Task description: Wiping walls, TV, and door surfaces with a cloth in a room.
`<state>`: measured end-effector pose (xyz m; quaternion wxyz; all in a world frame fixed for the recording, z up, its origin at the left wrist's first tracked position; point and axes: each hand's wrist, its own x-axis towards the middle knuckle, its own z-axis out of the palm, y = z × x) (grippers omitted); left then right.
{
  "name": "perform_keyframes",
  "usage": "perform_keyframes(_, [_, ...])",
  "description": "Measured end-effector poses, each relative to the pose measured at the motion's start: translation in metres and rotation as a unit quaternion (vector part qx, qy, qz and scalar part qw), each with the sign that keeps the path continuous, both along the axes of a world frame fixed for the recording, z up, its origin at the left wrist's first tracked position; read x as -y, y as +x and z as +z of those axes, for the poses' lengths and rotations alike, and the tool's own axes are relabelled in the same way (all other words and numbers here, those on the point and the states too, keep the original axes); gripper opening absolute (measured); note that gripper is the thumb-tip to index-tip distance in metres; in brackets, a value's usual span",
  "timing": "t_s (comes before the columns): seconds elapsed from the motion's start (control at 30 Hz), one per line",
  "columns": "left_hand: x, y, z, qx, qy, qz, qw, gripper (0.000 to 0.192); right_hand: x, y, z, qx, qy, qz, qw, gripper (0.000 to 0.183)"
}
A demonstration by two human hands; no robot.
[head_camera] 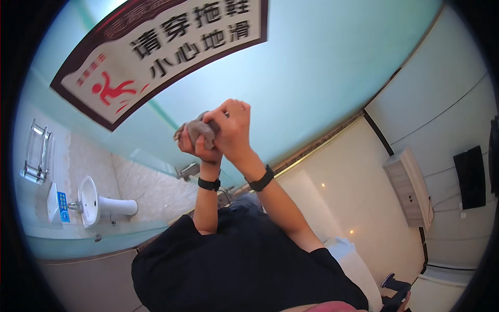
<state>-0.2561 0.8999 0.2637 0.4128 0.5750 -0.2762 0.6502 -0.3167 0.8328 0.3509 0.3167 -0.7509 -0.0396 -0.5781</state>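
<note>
A bunched grey cloth [200, 132] is gripped between both hands, raised in front of the frosted glass panel [312, 85]. My left hand [199, 146] wraps its fingers around the cloth from below and the left. Close against it, my right hand [234, 124] is curled over the cloth's right end, knuckles up. Each wrist carries a black band. Above the hands, a dark-bordered sign [187, 50] with large writing and a red falling figure is fixed to the glass.
At left, beyond the glass, are a white pedestal sink [89, 202] and a metal towel rack [37, 152]. A metal door handle [189, 171] sits by my left wrist. At right are a wood-look cabinet [409, 187] and a black television [469, 177]. Another person's leg [397, 284] shows at lower right.
</note>
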Motion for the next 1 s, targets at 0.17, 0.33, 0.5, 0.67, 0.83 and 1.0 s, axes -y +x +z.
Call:
perform_keyframes(0.17, [0.051, -0.010, -0.020, -0.043, -0.009, -0.010, 0.999, 0.054, 0.040, -0.009, -0.003, -0.022, -0.005, 0.029, 0.999, 0.022])
perform_keyframes(0.33, [0.130, -0.024, -0.027, -0.080, -0.015, -0.032, 0.996, 0.055, 0.105, -0.015, -0.022, -0.027, 0.005, -0.014, 1.000, 0.023])
perform_keyframes(0.5, [0.227, -0.028, -0.022, -0.100, -0.033, -0.044, 0.994, 0.056, 0.193, -0.022, -0.007, -0.043, 0.013, -0.045, 0.998, 0.019])
perform_keyframes(0.67, [0.313, -0.038, 0.039, -0.062, -0.012, -0.033, 0.997, 0.048, 0.285, -0.021, 0.010, -0.066, 0.091, -0.040, 0.993, 0.019])
perform_keyframes(0.83, [0.389, -0.047, 0.038, -0.078, -0.019, -0.101, 0.992, 0.028, 0.354, -0.030, 0.016, -0.042, 0.153, -0.067, 0.985, 0.019])
perform_keyframes(1.0, [0.437, -0.055, 0.028, -0.086, 0.103, -0.085, 0.987, 0.040, 0.419, -0.036, 0.000, -0.032, 0.179, -0.089, 0.979, 0.017])
